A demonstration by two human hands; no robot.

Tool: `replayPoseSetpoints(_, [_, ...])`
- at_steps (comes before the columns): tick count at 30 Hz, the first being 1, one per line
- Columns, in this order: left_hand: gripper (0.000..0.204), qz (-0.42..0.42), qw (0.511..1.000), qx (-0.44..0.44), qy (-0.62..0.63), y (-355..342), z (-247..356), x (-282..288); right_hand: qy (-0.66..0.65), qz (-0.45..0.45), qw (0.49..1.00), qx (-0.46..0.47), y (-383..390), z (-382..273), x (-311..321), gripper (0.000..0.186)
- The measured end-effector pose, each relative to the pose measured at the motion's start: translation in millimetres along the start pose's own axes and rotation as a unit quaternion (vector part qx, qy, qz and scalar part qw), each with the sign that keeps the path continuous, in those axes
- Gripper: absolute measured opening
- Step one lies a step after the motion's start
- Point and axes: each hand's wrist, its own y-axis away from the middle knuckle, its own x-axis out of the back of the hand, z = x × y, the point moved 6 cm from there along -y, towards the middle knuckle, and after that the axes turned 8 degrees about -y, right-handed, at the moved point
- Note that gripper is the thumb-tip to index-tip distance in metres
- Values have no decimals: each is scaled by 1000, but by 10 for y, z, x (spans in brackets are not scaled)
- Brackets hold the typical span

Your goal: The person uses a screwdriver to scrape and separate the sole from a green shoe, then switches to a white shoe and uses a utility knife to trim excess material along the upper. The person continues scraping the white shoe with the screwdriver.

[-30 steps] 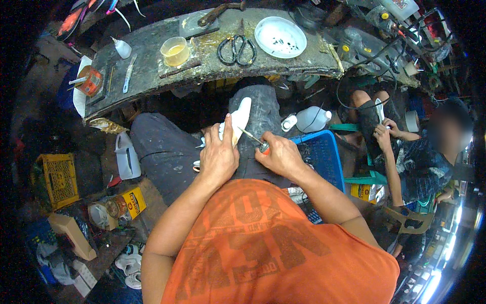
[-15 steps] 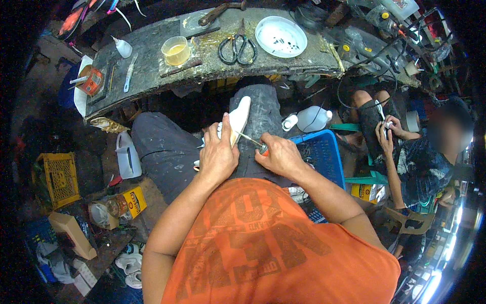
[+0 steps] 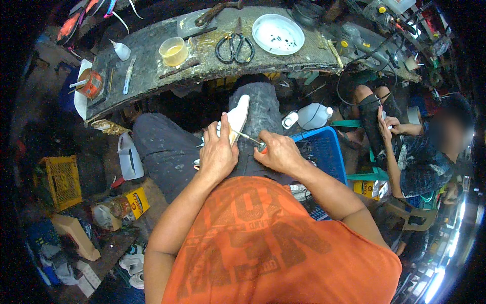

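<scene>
A shoe with a white sole [image 3: 239, 114] rests against my right thigh, its sole turned up and its toe pointing away from me. My left hand [image 3: 219, 150] is closed around its near part, fingers lying along the side, and hides much of it. My right hand [image 3: 279, 153] grips the orange handle of a thin-shafted awl [image 3: 249, 137]. The metal shaft slants left, and its tip meets the shoe's edge beside my left fingers. Whether the tip has gone into the shoe I cannot tell.
Ahead, a worn bench [image 3: 202, 74] bears black-handled scissors [image 3: 235, 48], a white bowl [image 3: 278, 34], a cup of yellowish liquid [image 3: 173, 52] and a hammer [image 3: 216, 13]. A blue basket [image 3: 340, 155] stands at my right, near a seated co-worker [image 3: 425, 167]. Left lies a yellow crate [image 3: 62, 181].
My hands, the shoe and the awl stay nearly where they were. The co-worker's hands have shifted, and the white item they hold has turned. The whole view has moved slightly.
</scene>
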Motion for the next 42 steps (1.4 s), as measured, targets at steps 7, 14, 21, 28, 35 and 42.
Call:
replayPoseSetpoints(7, [90, -15, 1000, 14, 7, -14, -42, -36, 5, -22, 1000, 5, 17, 1, -18, 34])
replayPoseSetpoints(14, [88, -21, 999, 23, 30, -14, -108, -65, -15, -1, 999, -46, -67, 95, 10, 38])
replayPoseSetpoints(21, [89, -41, 998, 22, 45, -24, -139, -72, -33, 25, 997, -72, -93, 105, 32, 40])
replayPoseSetpoints(28, [95, -53, 992, -24, 115, 44, -302, 21, -5, -36, 999, -37, 20, 55, 153, 36])
replayPoseSetpoints(35, [94, 8, 999, -11, 41, 202, -168, 126, -33, -34, 998, -34, 152, 40, 75, 38])
replayPoseSetpoints(42, [65, 46, 985, 33, 165, 103, -313, 182, -75, -2, 996, -46, 190, 69, 72, 40])
